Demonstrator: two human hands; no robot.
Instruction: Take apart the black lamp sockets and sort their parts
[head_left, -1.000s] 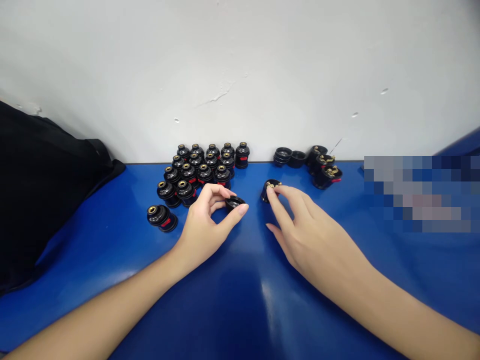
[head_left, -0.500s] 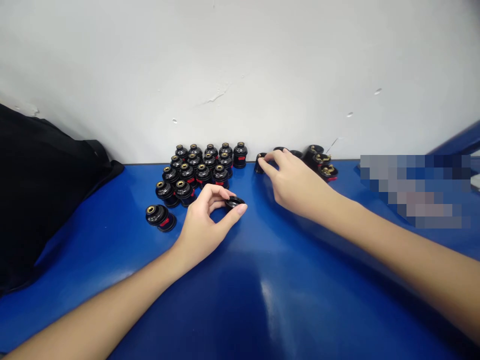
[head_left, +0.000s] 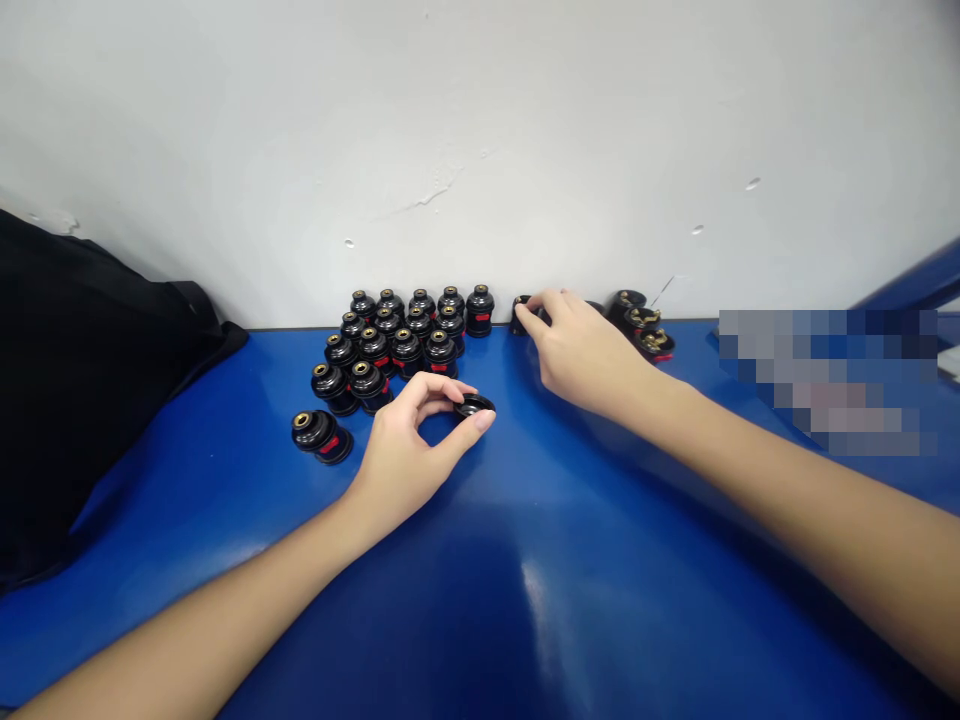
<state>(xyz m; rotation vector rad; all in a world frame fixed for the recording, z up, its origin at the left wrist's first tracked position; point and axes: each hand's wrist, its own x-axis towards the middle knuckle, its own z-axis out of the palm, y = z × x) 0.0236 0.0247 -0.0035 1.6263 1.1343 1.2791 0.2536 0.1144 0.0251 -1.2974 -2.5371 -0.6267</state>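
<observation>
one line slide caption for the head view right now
Left hand holding a round black part beside black fittings; right hand at a black cup near the wall.

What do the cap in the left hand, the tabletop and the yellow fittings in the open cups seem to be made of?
Cap: probably hard plastic, glossy black, by its highlights.
Tabletop: smooth, shiny blue, perhaps painted or laminated; it mirrors light.
Fittings: likely brass or brass-plated, from their yellow metallic glint.

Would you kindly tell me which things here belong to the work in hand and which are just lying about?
In the work, it seems:
black cap in the left hand
black cup at the right hand
open black cups with brass-coloured parts
domed black pieces

Apparently just lying about:
black cloth, far left
</observation>
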